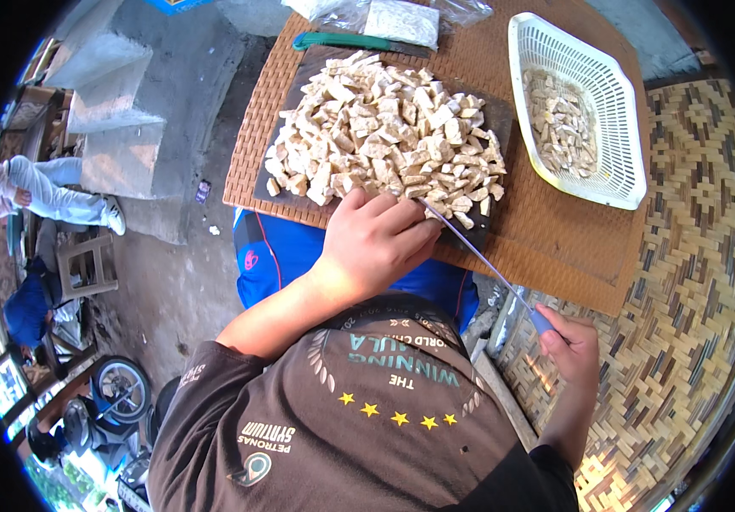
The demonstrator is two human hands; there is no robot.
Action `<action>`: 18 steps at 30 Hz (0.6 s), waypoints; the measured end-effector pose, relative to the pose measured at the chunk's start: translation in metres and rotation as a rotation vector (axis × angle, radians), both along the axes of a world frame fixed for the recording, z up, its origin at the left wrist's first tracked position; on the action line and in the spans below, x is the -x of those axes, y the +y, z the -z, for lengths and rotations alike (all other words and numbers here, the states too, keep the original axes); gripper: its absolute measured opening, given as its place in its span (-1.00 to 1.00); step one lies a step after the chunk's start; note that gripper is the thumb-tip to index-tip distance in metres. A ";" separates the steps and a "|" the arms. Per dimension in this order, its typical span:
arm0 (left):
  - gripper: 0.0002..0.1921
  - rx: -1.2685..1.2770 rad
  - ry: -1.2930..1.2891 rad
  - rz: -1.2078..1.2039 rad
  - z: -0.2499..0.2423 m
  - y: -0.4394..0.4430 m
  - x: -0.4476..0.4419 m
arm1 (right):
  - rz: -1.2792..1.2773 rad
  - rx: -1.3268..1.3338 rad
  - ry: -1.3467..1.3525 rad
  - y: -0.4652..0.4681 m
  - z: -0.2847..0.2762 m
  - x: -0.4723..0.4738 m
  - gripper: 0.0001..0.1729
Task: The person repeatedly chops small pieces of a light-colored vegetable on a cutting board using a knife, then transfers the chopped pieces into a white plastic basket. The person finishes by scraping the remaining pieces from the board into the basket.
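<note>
A heap of pale chopped chunks, which look like tempeh, covers most of a dark cutting board. My left hand rests at the near edge of the heap, its fingers curled down; whatever lies under them is hidden. In my right hand is the blue-grey handle of a long thin knife. Its blade slants up to the left, and the tip end meets the chunks beside my left knuckles. Right of the board, a white plastic basket with slotted walls holds more small pieces.
The board lies on a brown woven-pattern table. Behind the heap are a green-handled knife and clear plastic bags. A woven bamboo panel stands at right. At left are a seated person's legs, a stool and a motorcycle.
</note>
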State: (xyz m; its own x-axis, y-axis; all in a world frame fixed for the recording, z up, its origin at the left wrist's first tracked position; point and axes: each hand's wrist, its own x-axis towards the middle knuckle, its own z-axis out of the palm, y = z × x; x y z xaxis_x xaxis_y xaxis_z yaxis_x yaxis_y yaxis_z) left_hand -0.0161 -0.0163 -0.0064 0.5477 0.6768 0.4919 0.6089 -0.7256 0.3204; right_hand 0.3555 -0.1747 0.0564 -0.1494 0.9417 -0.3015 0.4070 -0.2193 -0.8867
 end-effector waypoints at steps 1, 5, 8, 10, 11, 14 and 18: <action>-0.74 -0.005 -0.006 0.001 0.000 -0.001 -0.001 | 0.005 0.006 0.043 -0.003 0.004 -0.004 -0.50; -0.75 0.007 -0.022 0.018 -0.001 0.003 -0.009 | 0.072 -0.037 0.316 -0.014 0.029 -0.016 -0.45; -0.78 -0.037 -0.025 0.030 -0.006 0.007 -0.016 | 0.157 -0.141 0.521 -0.022 0.050 -0.023 -0.41; -0.76 -0.023 -0.017 0.040 -0.013 0.010 -0.017 | 0.203 -0.279 0.651 -0.020 0.070 -0.026 -0.29; -0.75 -0.035 -0.016 0.049 -0.019 0.014 -0.017 | 0.290 -0.315 0.698 -0.019 0.078 -0.028 -0.31; -0.76 -0.060 -0.004 0.062 -0.041 0.029 -0.019 | 0.470 -0.476 0.809 0.000 0.098 -0.039 -0.31; -0.80 -0.139 0.085 0.150 -0.078 0.066 -0.029 | 0.746 -0.621 0.806 0.043 0.110 -0.050 -0.23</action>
State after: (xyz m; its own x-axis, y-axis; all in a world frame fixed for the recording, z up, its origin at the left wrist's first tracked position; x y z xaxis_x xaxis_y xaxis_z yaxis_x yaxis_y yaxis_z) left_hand 0.0133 0.0500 0.0714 0.6809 0.5134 0.5223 0.5110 -0.8439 0.1634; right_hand 0.4059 -0.1314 -0.0532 0.5433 0.8259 0.1507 -0.3392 0.3801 -0.8605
